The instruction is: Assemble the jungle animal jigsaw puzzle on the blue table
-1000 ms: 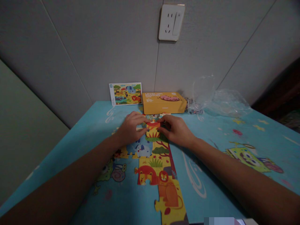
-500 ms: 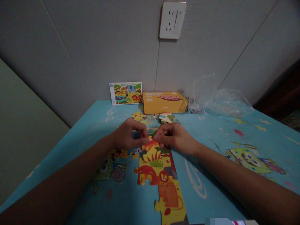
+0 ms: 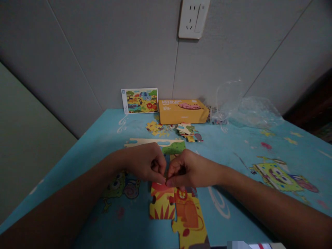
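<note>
My left hand [image 3: 150, 164] and my right hand [image 3: 190, 169] meet over the puzzle, fingers pinched and tips nearly touching. Both pinch the upper edge of a red and yellow puzzle piece [image 3: 163, 204] printed with spiky red grass. That piece lies left of the strip of joined puzzle pieces [image 3: 190, 221] showing a sitting lion. Whether the two are locked together I cannot tell. Beyond my hands, a joined section with a green treetop [image 3: 173, 148] and a pale top border [image 3: 141, 141] shows; my hands cover much of the middle.
Loose puzzle pieces [image 3: 190, 129] lie in front of a yellow puzzle box [image 3: 171, 118]. A picture card [image 3: 141, 101] leans on the wall beside it. Crumpled clear plastic [image 3: 255, 112] is at the back right. A printed blue cloth [image 3: 129, 221] covers the table.
Both hands have come nearer to me along the puzzle. The red-grass piece now shows where the lion-mane piece was seen, and the treetop section behind is uncovered.
</note>
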The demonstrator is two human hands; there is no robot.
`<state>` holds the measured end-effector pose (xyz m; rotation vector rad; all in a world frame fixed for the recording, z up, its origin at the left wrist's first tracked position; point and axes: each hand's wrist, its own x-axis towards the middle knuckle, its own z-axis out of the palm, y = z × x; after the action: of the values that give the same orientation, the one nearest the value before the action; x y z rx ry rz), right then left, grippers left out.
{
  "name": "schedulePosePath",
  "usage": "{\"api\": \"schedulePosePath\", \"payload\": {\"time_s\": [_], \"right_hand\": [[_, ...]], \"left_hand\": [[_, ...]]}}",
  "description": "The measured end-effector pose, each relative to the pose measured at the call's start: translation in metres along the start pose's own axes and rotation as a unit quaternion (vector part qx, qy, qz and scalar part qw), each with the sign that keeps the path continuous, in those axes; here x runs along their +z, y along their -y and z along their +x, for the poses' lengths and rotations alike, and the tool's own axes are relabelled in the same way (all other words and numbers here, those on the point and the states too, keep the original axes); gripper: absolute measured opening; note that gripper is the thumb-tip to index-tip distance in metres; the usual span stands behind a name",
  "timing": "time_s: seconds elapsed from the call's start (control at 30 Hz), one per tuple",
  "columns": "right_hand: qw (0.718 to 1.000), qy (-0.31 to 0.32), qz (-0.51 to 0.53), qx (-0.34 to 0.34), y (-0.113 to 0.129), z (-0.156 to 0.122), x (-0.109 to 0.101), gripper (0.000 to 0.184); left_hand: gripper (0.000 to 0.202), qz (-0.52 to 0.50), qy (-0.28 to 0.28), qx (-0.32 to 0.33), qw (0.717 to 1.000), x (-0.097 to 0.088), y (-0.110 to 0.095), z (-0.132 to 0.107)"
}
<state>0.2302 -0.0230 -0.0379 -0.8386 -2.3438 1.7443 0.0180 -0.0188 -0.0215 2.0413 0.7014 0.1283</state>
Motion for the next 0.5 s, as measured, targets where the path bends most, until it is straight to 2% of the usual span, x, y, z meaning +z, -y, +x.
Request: {"api": "schedulePosePath", "payload": {"time_s": [0.13, 0.23, 0.4, 0.5], "right_hand": [[0.999, -0.002, -0.033, -0.023, 0.001, -0.001, 0.002, 0.02], [1.0, 0.005, -0.008, -0.009, 0.002, -0.001, 0.002, 0.019], [0.993, 0.032, 0.109, 0.029, 0.006, -0.002, 0.001, 0.024], [0.987, 0.051, 0.148, 0.021, 0.008, -0.004, 0.002, 0.028]], "left_hand": [[0.011, 0.016, 0.002, -0.001, 1.0, 0.002, -0.004, -0.002], [0.01, 0.058, -0.043, 0.031, 0.997, 0.001, -0.002, 0.0], [0.008, 0.193, -0.163, 0.164, 0.954, -0.003, 0.006, 0.005], [0.025, 0.26, -0.176, 0.16, 0.936, -0.004, 0.011, 0.005]]}}
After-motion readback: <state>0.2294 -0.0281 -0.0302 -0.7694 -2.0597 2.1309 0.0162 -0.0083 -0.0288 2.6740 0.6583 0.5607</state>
